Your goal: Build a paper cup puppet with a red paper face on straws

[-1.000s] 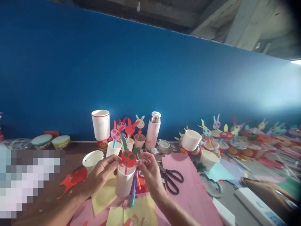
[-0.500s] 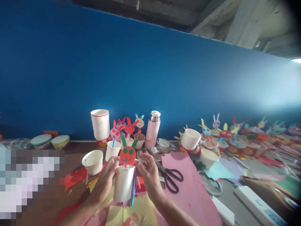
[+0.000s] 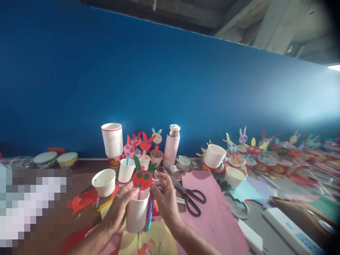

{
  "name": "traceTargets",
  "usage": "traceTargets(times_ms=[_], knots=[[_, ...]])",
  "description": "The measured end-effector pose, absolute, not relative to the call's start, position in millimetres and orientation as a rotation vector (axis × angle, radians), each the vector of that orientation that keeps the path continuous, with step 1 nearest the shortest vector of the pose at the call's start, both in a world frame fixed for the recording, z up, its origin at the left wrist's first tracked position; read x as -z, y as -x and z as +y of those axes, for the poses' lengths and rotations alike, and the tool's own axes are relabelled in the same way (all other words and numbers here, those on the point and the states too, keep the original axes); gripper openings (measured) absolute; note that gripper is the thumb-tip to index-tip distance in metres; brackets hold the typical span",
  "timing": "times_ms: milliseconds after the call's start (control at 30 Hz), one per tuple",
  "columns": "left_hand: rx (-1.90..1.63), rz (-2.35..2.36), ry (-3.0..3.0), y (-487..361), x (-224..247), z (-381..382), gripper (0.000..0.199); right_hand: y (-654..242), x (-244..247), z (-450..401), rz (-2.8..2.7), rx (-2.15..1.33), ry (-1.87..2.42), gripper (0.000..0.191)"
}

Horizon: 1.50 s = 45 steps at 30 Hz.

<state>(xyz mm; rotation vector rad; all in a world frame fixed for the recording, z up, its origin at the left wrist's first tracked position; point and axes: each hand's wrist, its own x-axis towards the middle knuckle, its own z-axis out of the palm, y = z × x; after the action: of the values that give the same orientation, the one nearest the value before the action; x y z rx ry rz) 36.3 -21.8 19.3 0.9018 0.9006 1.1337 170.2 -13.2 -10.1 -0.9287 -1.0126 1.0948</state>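
A white paper cup (image 3: 137,215) stands tilted slightly in front of me. From it rises a red paper rabbit face (image 3: 142,180) with green ears and eyes, on a pink straw (image 3: 139,193). My left hand (image 3: 122,202) is closed on the cup's left side, its thumb near the rim by the face. At the right of the face, my right hand (image 3: 165,194) has its thumb and forefinger pinched together; what lies between them is too small to make out. Colored markers (image 3: 150,212) lie just right of the cup.
Black-handled scissors (image 3: 193,201) rest beside pink paper (image 3: 212,216). Behind are a cup stack (image 3: 112,140), a pink thermos (image 3: 171,147) and several finished rabbit cups. An open white cup (image 3: 104,182) stands at left, a power strip (image 3: 289,230) at right. Paper scraps (image 3: 151,246) lie in front.
The cup with the rabbit face has shifted slightly left and down and tilted a little. My left hand has moved with it. My right hand stays close to the face.
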Motion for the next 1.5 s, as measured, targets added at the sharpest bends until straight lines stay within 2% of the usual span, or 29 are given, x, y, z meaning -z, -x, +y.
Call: traceTargets(times_ms=[167,333,500,667,833,1000,1233,1500], knots=[[-1.034,0.829,-0.859,-28,-17,-18,0.012,-170,11,-15,-1.006,-1.108,0.935,0.026],[-1.016,0.82,-0.834,-24,-15,-12,0.006,-170,10,-15,-1.018,-1.115,0.911,0.027],[-1.009,0.784,-0.86,-27,-27,-14,0.014,-172,8,-15,-1.041,-1.11,0.903,0.027],[-0.992,0.837,-0.853,-23,-24,-14,0.008,-173,10,-15,-1.089,-1.01,0.961,0.028],[-0.941,0.788,-0.943,-24,-28,-16,0.023,-173,7,-17,-1.108,-1.013,0.955,0.029],[-0.978,0.903,-0.913,-25,-29,-15,0.01,-175,1,-19,-1.149,-1.003,1.012,0.035],[-0.968,0.858,-0.891,-27,-31,-16,0.021,-177,2,-20,-1.266,-0.816,1.102,0.044],[-0.959,0.848,-0.789,-24,-34,-15,0.008,-181,1,-20,-1.353,-0.804,1.094,0.045]])
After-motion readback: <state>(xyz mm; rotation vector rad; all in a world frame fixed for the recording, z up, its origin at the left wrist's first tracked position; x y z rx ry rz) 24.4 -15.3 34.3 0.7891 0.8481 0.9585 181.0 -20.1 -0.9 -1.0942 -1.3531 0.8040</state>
